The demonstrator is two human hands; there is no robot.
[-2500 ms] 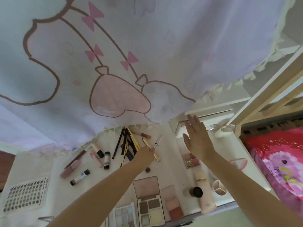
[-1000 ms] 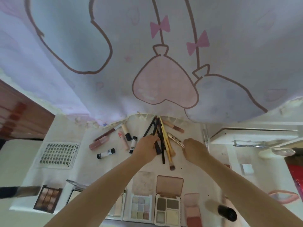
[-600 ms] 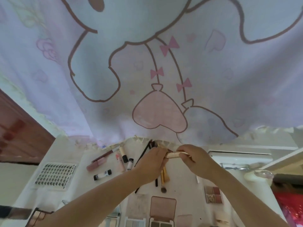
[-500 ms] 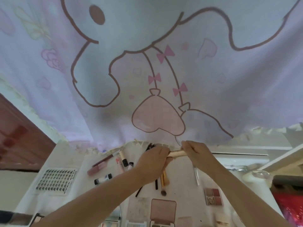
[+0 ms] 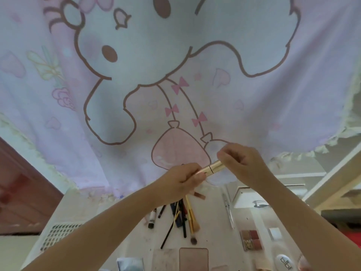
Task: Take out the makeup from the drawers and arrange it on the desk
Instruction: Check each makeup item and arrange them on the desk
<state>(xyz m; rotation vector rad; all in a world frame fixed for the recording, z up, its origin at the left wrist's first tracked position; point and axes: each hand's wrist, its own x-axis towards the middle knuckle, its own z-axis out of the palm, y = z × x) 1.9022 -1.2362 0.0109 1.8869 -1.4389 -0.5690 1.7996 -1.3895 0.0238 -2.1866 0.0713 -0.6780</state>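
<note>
Both hands meet at centre frame, raised above the tabletop (image 5: pixel 117 216): the left hand (image 5: pixel 183 180) and right hand (image 5: pixel 240 165) each pinch one end of a gold lipstick tube (image 5: pixel 212 168). Keeping the two halves in line while pulling or twisting should stop the cap jamming. Slim and shiny, the tube has a dark seam near its middle.

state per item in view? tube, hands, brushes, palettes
gold tube: lifted off desk, cap seam shut
left hand: shut on gold tube
right hand: shut on gold tube
brush pile: lying flat, overlapping
small palette: open
pink compact: lying flat
</note>
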